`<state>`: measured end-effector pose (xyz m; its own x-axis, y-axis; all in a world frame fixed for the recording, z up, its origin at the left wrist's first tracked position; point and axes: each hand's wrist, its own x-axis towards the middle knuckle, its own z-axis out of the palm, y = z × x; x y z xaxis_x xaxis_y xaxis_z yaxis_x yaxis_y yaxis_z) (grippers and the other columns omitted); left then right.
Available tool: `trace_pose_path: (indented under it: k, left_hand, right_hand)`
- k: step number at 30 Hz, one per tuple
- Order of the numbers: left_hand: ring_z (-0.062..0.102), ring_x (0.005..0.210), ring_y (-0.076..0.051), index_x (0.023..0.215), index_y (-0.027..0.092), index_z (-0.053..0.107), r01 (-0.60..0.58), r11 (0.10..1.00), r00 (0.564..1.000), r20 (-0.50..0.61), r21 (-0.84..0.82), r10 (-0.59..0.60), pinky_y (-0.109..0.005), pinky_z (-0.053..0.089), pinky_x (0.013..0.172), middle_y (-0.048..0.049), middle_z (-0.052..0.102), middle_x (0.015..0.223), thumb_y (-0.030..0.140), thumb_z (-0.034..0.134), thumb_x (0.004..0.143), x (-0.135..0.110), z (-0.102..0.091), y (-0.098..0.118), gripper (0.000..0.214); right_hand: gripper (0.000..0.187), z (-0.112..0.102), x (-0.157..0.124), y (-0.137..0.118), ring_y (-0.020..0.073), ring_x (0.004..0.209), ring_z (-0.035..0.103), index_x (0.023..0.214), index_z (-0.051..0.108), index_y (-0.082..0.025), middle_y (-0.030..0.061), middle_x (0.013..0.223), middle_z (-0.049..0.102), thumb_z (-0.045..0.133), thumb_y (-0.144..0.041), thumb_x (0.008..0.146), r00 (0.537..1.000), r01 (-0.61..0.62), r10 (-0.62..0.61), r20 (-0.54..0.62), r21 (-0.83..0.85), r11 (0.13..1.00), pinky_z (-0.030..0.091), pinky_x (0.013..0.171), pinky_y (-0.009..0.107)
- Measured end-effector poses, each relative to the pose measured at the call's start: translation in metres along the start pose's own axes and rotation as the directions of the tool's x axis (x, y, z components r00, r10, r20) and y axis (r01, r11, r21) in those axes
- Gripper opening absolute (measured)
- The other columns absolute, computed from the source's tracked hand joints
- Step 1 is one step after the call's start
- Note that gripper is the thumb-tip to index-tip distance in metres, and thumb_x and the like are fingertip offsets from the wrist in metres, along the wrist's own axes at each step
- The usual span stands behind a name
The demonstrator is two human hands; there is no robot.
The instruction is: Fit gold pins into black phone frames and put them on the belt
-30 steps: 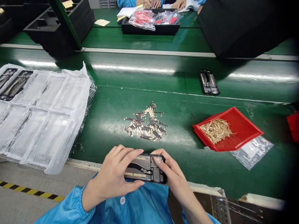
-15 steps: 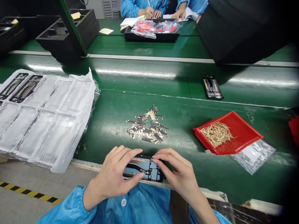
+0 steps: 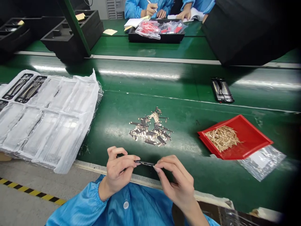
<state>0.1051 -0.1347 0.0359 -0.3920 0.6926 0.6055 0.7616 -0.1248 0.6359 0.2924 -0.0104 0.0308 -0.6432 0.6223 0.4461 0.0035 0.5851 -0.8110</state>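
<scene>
Between my two hands I hold a thin black phone housing point(image 3: 146, 163), turned so that only its narrow edge shows. My left hand point(image 3: 120, 168) pinches its left end between thumb and fingers. At the other end, my right hand point(image 3: 176, 179) grips it with thumb and fingertips. The housing's broad faces are hidden from view. Just beyond my hands a loose pile of small black and gold strips point(image 3: 151, 130) lies on the green bench point(image 3: 113, 125).
A red scoop tray point(image 3: 252, 138) of thin tan pieces stands right, partly over a clear plastic bag point(image 3: 264, 160). Another phone housing point(image 3: 222, 90) lies behind it. At left is a white compartment tray point(image 3: 77, 125) with several housings. Co-workers' hands and a black bin point(image 3: 156, 37) are across.
The phone housing was lying face up at the bench edge. Now both hands hold it tilted up on edge, and my left fingers have closed on its end.
</scene>
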Motion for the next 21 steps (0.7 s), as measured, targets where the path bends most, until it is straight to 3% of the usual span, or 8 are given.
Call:
trace_pose_path:
  k: [5, 8, 11, 14, 18, 21]
  left_hand:
    - [0.06, 0.087, -0.023, 0.085, 0.026, 0.065, -0.04, 0.999, 0.999, -0.014, 0.021, 0.041, -0.044, 0.039, 0.083, 0.0064, 0.086, 0.095, 0.002, 0.07, 0.096, -0.007, 0.0, -0.003, 0.027]
    - [0.059, 0.086, -0.023, 0.094, 0.03, 0.074, -0.067, 0.997, 0.998, 0.01, 0.046, 0.067, -0.043, 0.041, 0.081, 0.0045, 0.086, 0.098, 0.009, 0.067, 0.1, -0.012, -0.002, -0.005, 0.023]
    - [0.058, 0.086, -0.022, 0.114, 0.035, 0.08, -0.105, 0.992, 0.992, 0.083, 0.069, 0.099, -0.04, 0.044, 0.076, 0.0014, 0.085, 0.102, 0.012, 0.064, 0.103, -0.014, -0.006, -0.005, 0.03]
    - [0.056, 0.085, -0.021, 0.115, 0.034, 0.081, -0.118, 0.99, 0.989, 0.095, 0.073, 0.111, -0.038, 0.046, 0.073, 0.0002, 0.084, 0.102, 0.007, 0.064, 0.1, -0.011, -0.008, -0.004, 0.035]
    - [0.055, 0.08, -0.02, 0.107, 0.028, 0.082, -0.011, 0.999, 0.993, 0.115, -0.041, 0.015, -0.037, 0.049, 0.071, -0.0027, 0.082, 0.095, 0.004, 0.067, 0.098, 0.001, -0.006, 0.002, 0.03]
    - [0.057, 0.079, -0.02, 0.104, 0.025, 0.083, 0.158, 0.978, 0.975, 0.178, -0.138, -0.132, -0.036, 0.052, 0.069, -0.004, 0.079, 0.088, 0.01, 0.072, 0.099, 0.009, -0.006, 0.008, 0.019]
  right_hand:
    - [0.018, 0.004, -0.005, 0.002, 0.0196, 0.084, 0.066, 0.105, 0.068, -0.024, 0.0044, 0.094, 0.067, 0.07, -0.007, 0.099, 0.98, -0.197, 0.19, 0.06, 0.155, 0.968, 0.055, 0.071, 0.032]
    - [0.019, 0.003, -0.006, 0.005, 0.0202, 0.09, 0.068, 0.112, 0.07, -0.026, 0.0051, 0.1, 0.07, 0.067, -0.01, 0.102, 0.976, -0.204, 0.19, 0.109, 0.144, 0.968, 0.057, 0.078, 0.033]
    - [0.027, -0.001, -0.007, 0.005, 0.0223, 0.104, 0.071, 0.128, 0.067, -0.027, 0.0071, 0.114, 0.073, 0.063, -0.013, 0.105, 0.958, -0.199, 0.165, 0.233, 0.13, 0.971, 0.06, 0.089, 0.035]
    - [0.03, -0.007, -0.008, 0.006, 0.0232, 0.114, 0.07, 0.135, 0.064, -0.028, 0.0085, 0.123, 0.073, 0.057, -0.016, 0.108, 0.931, -0.216, 0.16, 0.328, 0.141, 0.966, 0.06, 0.097, 0.037]
    - [0.016, -0.005, -0.006, 0.007, 0.0184, 0.09, 0.069, 0.117, 0.067, -0.024, 0.0051, 0.102, 0.072, 0.052, -0.023, 0.112, 0.917, -0.289, 0.225, 0.329, 0.161, 0.944, 0.057, 0.081, 0.028]
    - [0.022, 0.002, -0.003, 0.004, 0.0134, 0.067, 0.055, 0.095, 0.063, -0.022, -0.0011, 0.08, 0.061, 0.056, -0.034, 0.112, 0.903, -0.377, 0.327, 0.279, 0.147, 0.915, 0.047, 0.063, 0.024]
